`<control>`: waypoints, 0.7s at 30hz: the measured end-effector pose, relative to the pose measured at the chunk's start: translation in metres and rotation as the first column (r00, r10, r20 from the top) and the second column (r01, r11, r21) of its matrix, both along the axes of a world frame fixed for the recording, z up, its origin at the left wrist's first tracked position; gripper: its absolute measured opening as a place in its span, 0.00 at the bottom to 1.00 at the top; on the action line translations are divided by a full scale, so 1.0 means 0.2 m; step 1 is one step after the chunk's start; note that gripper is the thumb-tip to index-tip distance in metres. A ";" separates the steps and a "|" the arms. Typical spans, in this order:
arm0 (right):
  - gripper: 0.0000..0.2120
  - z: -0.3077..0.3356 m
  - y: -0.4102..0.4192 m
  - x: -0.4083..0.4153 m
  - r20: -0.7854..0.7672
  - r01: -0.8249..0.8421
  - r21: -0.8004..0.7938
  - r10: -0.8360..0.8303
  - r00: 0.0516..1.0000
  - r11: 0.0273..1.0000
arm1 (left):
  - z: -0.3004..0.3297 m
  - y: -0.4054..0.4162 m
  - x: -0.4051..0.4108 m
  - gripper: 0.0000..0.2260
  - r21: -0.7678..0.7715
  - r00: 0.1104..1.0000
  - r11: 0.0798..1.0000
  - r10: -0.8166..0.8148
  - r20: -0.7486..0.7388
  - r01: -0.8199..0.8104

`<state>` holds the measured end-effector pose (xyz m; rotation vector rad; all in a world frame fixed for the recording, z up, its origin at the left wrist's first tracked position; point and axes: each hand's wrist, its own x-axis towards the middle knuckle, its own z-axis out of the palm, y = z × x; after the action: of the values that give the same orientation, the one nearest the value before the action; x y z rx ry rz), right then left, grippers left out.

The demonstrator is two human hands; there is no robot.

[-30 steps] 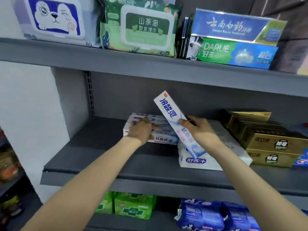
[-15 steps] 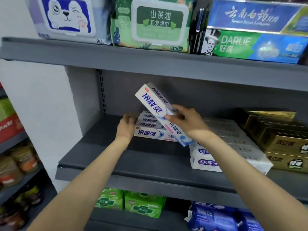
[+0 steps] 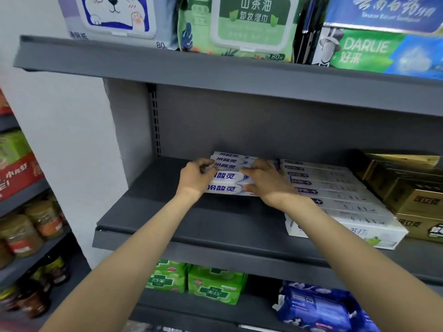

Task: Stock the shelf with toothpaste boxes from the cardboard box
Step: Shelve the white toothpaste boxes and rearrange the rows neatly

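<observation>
1. On the grey shelf (image 3: 215, 226), a stack of white toothpaste boxes (image 3: 227, 178) with blue lettering lies near the back wall
2. Just right of the stack, a row of longer white boxes (image 3: 335, 192) lies flat, running from the back wall toward the shelf's front edge; gold boxes (image 3: 412, 195) are piled right of that row
3. The left hand (image 3: 195, 177) has its fingers curled round the stack's left end; the right hand (image 3: 266, 180) lies across the stack's right part, fingers bent over the upper boxes and thumb against the front face, covering the printing there
4. Above the stack, the upper board carries wipe packs (image 3: 239, 25) and a green Darlie box (image 3: 383, 52)
5. Below the stack, green packs (image 3: 211, 283) and blue packs (image 3: 316, 305) sit on a lower board
6. Left of the stack, beyond the white wall, another rack holds jars (image 3: 31, 226)
</observation>
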<state>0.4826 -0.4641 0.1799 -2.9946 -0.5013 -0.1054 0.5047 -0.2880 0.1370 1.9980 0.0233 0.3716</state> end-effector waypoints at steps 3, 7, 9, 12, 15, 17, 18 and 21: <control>0.22 -0.04 0.01 0.00 0.002 0.025 0.001 -0.025 1.000 1.000 | 0.00 0.00 -0.01 0.12 0.136 1.000 0.991 -0.010 0.008 0.009; 0.18 -0.07 0.03 0.00 0.053 0.065 0.000 -0.065 0.996 0.998 | 0.00 0.01 0.01 0.11 0.323 0.996 0.942 -0.094 0.011 0.085; 0.18 -0.08 0.03 0.00 0.076 0.082 -0.007 -0.081 0.994 0.997 | -0.01 0.01 0.02 0.10 0.425 0.992 0.897 -0.130 -0.001 0.118; 0.19 -0.10 0.02 -0.01 0.093 0.100 -0.022 -0.098 0.991 0.995 | -0.02 -0.01 0.02 0.12 0.555 0.994 0.827 -0.112 0.011 0.087; 0.20 -0.10 0.03 -0.02 0.067 0.102 -0.039 -0.099 0.993 0.994 | 0.01 -0.04 -0.03 0.14 0.721 0.998 0.691 -0.065 0.007 0.040; 0.22 -0.09 0.02 -0.06 0.033 0.095 -0.023 -0.094 0.995 0.995 | 0.04 -0.06 -0.09 0.14 0.771 0.997 0.636 -0.080 0.014 0.040; 0.22 -0.09 0.02 -0.09 0.037 0.086 -0.015 -0.085 0.996 0.996 | 0.05 -0.07 -0.13 0.13 0.784 0.995 0.620 -0.091 0.030 0.033; 0.21 -0.09 0.00 -0.23 0.150 0.063 0.015 -0.064 0.987 0.998 | 0.08 -0.11 -0.26 0.11 0.807 0.986 0.589 -0.103 0.133 -0.047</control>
<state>0.4374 -0.4632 0.1613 -3.0078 -0.4178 -0.3399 0.4520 -0.3096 0.1529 2.8739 -0.3520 0.6041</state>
